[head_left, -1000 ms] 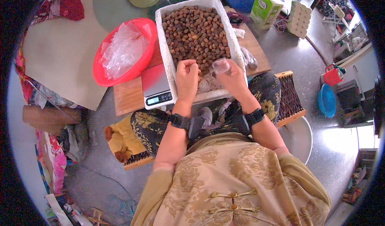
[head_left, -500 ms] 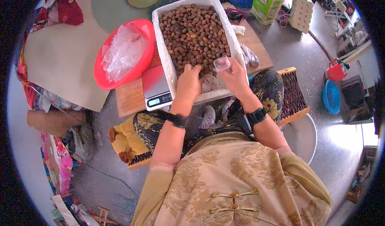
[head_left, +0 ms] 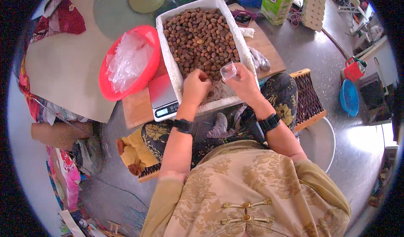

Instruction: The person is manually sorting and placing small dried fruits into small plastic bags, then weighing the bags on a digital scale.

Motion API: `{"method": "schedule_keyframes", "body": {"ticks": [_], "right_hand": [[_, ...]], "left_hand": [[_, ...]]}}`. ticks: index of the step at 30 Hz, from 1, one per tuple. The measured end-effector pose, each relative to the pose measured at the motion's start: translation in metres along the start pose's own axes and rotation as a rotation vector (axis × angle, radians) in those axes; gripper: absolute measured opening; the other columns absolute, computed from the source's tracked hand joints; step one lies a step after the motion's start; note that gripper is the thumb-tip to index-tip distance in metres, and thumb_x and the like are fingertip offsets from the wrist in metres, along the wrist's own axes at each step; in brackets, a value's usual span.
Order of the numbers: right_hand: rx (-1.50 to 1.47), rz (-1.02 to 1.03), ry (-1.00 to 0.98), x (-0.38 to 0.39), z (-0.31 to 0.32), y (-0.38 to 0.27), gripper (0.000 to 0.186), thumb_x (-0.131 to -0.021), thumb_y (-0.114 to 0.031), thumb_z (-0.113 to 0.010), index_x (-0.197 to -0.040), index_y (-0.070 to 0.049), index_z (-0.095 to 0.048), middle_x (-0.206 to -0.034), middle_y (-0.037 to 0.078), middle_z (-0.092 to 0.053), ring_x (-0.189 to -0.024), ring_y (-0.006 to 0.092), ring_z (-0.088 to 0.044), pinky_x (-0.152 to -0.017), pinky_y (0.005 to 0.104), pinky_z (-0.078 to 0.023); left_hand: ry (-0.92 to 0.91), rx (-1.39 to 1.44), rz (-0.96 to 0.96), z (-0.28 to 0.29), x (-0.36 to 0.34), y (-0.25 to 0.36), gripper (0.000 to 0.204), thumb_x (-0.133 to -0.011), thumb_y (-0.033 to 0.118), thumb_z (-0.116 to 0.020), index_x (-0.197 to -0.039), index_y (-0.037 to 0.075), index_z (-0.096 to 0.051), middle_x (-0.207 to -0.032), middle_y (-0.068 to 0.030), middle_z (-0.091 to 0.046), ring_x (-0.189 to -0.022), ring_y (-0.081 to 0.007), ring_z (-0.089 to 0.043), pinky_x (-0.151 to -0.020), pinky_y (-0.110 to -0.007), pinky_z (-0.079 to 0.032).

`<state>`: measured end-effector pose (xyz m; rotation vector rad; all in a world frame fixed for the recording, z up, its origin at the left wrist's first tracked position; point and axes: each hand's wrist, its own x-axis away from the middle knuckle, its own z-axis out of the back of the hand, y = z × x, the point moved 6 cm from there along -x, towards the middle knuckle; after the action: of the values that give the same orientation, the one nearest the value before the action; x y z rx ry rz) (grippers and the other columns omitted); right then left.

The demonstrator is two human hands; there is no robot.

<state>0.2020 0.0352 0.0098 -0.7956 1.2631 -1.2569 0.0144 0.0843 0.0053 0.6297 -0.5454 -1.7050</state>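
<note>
A white foam box (head_left: 163,35) holds a heap of brown, oval, wrinkled pieces that look like nuts or dried fruit (head_left: 202,39). My right hand (head_left: 246,84) grips a small clear plastic container (head_left: 228,71) over the box's near right part. My left hand (head_left: 196,87) is over the near left part, its fingers curled in by the edge of the heap. What those fingers hold, if anything, is hidden. Between my hands the pale floor of the box shows, with crumbs on it.
A red basin (head_left: 110,92) of clear plastic bags stands left of the box. A kitchen scale (head_left: 165,104) sits partly under the box on a wooden board (head_left: 135,111). Farther right are a green tissue pack (head_left: 275,3), an egg tray (head_left: 313,12) and a blue basin (head_left: 349,97).
My left hand has drawn back from the heap and its fingers have curled inward. The clear container in my right hand has tilted a little. The whole view has shifted slightly.
</note>
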Motion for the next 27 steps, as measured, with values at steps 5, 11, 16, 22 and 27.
{"method": "schedule_keyframes", "body": {"ticks": [5, 11, 16, 22, 27], "right_hand": [[-0.003, -0.003, -0.007, 0.0, 0.0, -0.006, 0.027, -0.082, -0.014, -0.074, -0.105, -0.005, -0.063, -0.09, 0.005, -0.068, -0.084, 0.0132, -0.062, -0.076, 0.0308, -0.05], [0.01, 0.004, -0.035, 0.0, 0.0, -0.006, 0.031, -0.081, -0.013, -0.075, -0.107, -0.005, -0.062, -0.093, 0.008, -0.069, -0.088, 0.017, -0.065, -0.078, 0.032, -0.051], [0.057, -0.029, -0.062, -0.001, -0.002, -0.002, 0.038, -0.079, -0.015, -0.077, -0.111, -0.006, -0.06, -0.098, 0.013, -0.07, -0.097, 0.027, -0.068, -0.082, 0.0372, -0.052], [0.086, -0.025, -0.078, 0.001, -0.001, -0.007, 0.04, -0.077, -0.015, -0.079, -0.111, -0.006, -0.059, -0.099, 0.013, -0.07, -0.096, 0.0259, -0.068, -0.083, 0.0366, -0.052], [0.056, 0.022, -0.073, 0.002, 0.001, -0.014, 0.04, -0.077, -0.014, -0.08, -0.11, -0.006, -0.059, -0.097, 0.012, -0.069, -0.096, 0.025, -0.067, -0.083, 0.0358, -0.052]], "left_hand": [[-0.035, 0.213, 0.066, 0.01, -0.001, 0.003, 0.023, -0.08, 0.021, -0.074, -0.09, 0.002, -0.067, -0.084, -0.0113, -0.068, -0.078, -0.0234, -0.065, -0.075, -0.034, -0.052], [-0.148, 0.768, 0.139, 0.024, 0.007, 0.041, 0.014, -0.087, 0.016, -0.072, -0.092, 0.006, -0.062, -0.075, 0.0004, -0.06, -0.056, -0.0046, -0.051, -0.05, -0.021, -0.041], [-0.033, 0.385, -0.232, 0.038, 0.01, 0.084, 0.012, -0.084, 0.013, -0.071, -0.088, 0.004, -0.064, -0.074, -0.0004, -0.061, -0.062, -0.0084, -0.055, -0.057, -0.025, -0.047], [-0.051, 0.23, -0.348, 0.031, 0.012, 0.093, 0.012, -0.084, 0.011, -0.07, -0.091, 0.002, -0.066, -0.077, -0.0032, -0.065, -0.068, -0.0099, -0.059, -0.063, -0.027, -0.05], [-0.135, 0.421, -0.159, 0.028, 0.012, 0.088, 0.012, -0.086, 0.012, -0.069, -0.095, 0.003, -0.067, -0.077, -0.0018, -0.064, -0.067, -0.0097, -0.059, -0.062, -0.026, -0.05]]}}
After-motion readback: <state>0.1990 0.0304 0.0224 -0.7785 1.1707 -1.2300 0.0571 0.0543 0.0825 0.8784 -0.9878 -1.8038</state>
